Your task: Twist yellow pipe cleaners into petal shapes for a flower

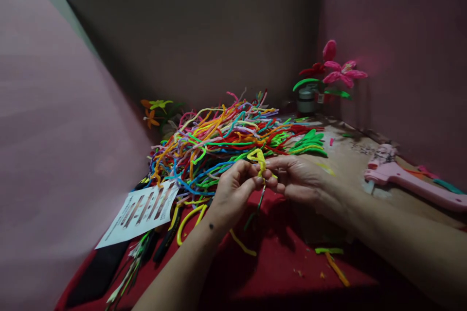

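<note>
Between my two hands is a yellow pipe-cleaner piece (261,159) bent into a loop, with a thin dark green stem (261,197) hanging below it. My left hand (235,189) pinches its base between thumb and fingers. From the other side, my right hand (297,177) closes its fingertips on the same piece, touching the left fingers. The exact grip is partly hidden by the fingers. A loose yellow strand (242,244) lies on the red cloth beneath my hands.
A big heap of coloured pipe cleaners (219,131) lies behind my hands. Bundled green pieces (309,143) are beside it. At right rests a pink glue gun (412,180); at left, a printed sheet (142,214) and yellow-black pliers (170,235). Pink flowers (343,74) stand at the back.
</note>
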A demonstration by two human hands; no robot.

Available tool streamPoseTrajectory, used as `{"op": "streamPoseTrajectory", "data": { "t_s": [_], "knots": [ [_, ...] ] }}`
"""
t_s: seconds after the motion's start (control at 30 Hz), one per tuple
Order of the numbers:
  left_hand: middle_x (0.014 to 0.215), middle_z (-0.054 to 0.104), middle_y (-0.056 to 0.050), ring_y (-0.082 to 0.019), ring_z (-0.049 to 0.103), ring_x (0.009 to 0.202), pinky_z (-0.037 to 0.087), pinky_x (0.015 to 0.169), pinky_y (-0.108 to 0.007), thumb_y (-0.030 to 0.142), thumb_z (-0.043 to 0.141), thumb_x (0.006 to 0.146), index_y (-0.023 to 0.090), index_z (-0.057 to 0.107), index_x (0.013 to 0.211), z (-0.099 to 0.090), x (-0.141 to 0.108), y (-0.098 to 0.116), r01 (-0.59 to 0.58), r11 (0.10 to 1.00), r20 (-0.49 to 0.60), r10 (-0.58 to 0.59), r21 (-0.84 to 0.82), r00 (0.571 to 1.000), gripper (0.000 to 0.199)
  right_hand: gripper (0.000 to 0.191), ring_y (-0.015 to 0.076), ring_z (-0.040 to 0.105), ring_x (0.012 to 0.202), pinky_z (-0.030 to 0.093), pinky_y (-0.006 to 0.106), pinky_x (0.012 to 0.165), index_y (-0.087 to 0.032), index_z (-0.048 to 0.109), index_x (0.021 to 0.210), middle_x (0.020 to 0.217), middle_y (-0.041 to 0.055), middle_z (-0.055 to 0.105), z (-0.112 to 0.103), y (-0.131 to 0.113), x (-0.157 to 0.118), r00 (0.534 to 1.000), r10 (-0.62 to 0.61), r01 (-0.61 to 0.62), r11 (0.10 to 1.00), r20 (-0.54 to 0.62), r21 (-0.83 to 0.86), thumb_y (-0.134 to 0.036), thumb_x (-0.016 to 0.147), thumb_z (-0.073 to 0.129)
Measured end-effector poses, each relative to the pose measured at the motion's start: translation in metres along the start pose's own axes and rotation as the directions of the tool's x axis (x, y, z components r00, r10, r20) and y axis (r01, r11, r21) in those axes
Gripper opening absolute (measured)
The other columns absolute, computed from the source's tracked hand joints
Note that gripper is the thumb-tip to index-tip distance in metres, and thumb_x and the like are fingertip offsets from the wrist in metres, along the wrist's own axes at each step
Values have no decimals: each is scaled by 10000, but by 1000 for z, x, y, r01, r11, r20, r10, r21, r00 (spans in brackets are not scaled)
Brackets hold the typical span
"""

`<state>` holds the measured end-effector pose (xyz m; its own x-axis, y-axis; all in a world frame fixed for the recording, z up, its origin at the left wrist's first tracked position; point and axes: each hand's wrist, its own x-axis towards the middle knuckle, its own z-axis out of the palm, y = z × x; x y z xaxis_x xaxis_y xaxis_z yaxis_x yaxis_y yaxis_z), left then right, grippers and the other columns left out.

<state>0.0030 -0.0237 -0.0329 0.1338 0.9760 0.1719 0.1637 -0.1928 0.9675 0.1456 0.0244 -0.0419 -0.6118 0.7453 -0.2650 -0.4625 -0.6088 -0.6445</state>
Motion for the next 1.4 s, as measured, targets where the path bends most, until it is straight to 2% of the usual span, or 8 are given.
{"op": "streamPoseTrajectory", "data": {
  "t_s": [0.2, 0.43, 0.6, 0.73, 0.87, 0.97, 1.1, 1.4],
  "knots": [
    [704, 611, -14, -135, 552, 676, 440, 660, -246, 125, 576, 676, 144, 641, 750, -5, 2, -5, 40, 970, -25, -35, 238, 999, 100, 104, 68, 477, 446, 364, 150, 372, -117, 551, 625, 528, 23, 544, 0, 1, 2, 999, 3, -4, 1000, -32, -23, -49, 691, 510],
    [710, 599, -15, -135, 515, 675, 375, 621, -222, 68, 475, 700, 168, 631, 696, -10, -1, -1, -185, 755, 270, 11, 630, 963, 185, 115, 47, 423, 382, 288, 137, 319, -111, 516, 578, 479, 3, 504, -1, 3, 3, 997, 3, -11, 995, -77, -102, -60, 681, 504],
    [621, 537, 13, -105, 450, 592, 326, 546, -200, 127, 491, 721, 149, 578, 630, -17, -2, 4, -242, 733, 500, -153, 636, 852, 127, 115, 40, 414, 386, 258, 139, 323, -99, 515, 574, 477, -4, 482, -1, 3, 3, 999, -37, 31, 990, -38, -139, -50, 670, 477],
    [630, 521, 23, -99, 433, 600, 326, 559, -204, 189, 530, 738, 145, 574, 644, -21, 0, 7, -172, 766, 474, -191, 620, 859, 113, 117, 38, 404, 390, 260, 143, 330, -99, 517, 575, 474, -6, 471, -1, 1, 2, 1000, -27, 26, 991, -5, -132, -51, 671, 471],
    [789, 582, -6, -119, 505, 717, 377, 638, -214, 284, 630, 697, 148, 585, 798, -19, 3, 10, 64, 938, 213, -144, 342, 966, 175, 126, 43, 422, 379, 266, 142, 316, -100, 529, 579, 474, -2, 489, 2, 1, -1, 997, -48, 39, 989, -60, -140, -68, 686, 470],
    [781, 599, -16, -78, 512, 610, 365, 538, -180, 345, 622, 719, 150, 554, 871, -12, 4, 7, 217, 973, 68, -212, -81, 975, 256, 131, 41, 430, 353, 284, 141, 303, -108, 536, 579, 473, -8, 508, 6, 4, -2, 995, -74, 62, 983, -63, -172, -81, 696, 483],
    [689, 574, -10, -26, 426, 455, 263, 398, -140, 342, 652, 699, 130, 543, 824, -6, 5, -1, 307, 887, 114, -285, -345, 952, 270, 118, 55, 454, 336, 309, 153, 281, -117, 543, 590, 491, -8, 545, 8, 8, -3, 996, -92, 85, 969, -22, -233, -127, 704, 513],
    [548, 483, 32, -14, 348, 377, 272, 309, -112, 303, 608, 746, 116, 521, 791, -9, 6, -9, 369, 810, 235, -290, -456, 928, 211, 130, 90, 511, 360, 340, 167, 300, -130, 572, 736, 536, 19, 602, 4, 11, -5, 986, -115, 153, 921, 124, -358, -258, 734, 551]
  ]
}}
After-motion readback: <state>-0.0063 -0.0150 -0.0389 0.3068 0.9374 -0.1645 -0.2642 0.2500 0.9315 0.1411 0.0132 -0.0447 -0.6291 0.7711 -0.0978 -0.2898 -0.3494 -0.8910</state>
